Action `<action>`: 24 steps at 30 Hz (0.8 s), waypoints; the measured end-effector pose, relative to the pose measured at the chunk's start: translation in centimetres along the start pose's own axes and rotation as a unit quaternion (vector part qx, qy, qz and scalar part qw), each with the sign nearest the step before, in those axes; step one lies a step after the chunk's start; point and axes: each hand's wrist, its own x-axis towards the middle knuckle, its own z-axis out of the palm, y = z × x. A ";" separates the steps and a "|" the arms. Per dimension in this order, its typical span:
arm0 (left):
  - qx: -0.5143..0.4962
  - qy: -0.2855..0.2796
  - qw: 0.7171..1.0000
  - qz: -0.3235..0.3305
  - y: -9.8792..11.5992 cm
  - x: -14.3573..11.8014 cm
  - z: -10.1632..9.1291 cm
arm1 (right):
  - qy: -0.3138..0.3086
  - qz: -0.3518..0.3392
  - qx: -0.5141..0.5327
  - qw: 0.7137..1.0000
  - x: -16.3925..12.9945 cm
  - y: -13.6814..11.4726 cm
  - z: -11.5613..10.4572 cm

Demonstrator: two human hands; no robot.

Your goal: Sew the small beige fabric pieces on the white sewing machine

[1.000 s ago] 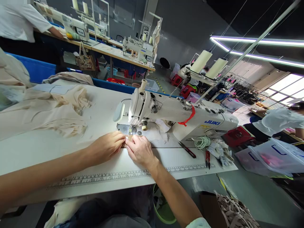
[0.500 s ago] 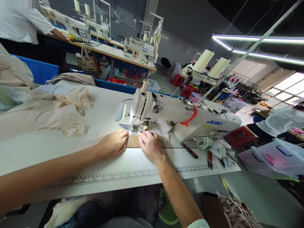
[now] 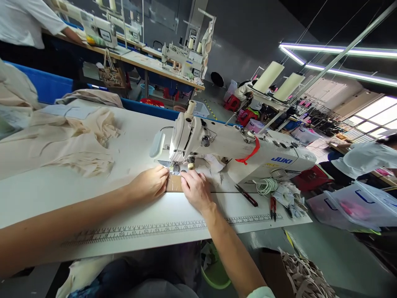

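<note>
Head view: white worktop (image 3: pixel 62 190), beige fabric pile (image 3: pixel 62 140) at its left, sewing machine (image 3: pixel 229 145) across the middle. Left hand (image 3: pixel 150 184) and right hand (image 3: pixel 195 190) press flat, fingers down, on tan strip (image 3: pixel 174 184) lying between them at the needle. Scissors (image 3: pixel 246 195) lie right of them.

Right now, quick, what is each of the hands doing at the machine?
Left hand: flat, fingers pressing the left edge of the tan fabric piece.
Right hand: flat, fingers on the piece's right edge, by the sewing machine.
</note>
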 end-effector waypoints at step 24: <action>-0.031 0.036 0.999 -0.017 -0.8 0.7 0.1 | -0.006 0.122 -0.003 0.993 2.9 0.9 0.2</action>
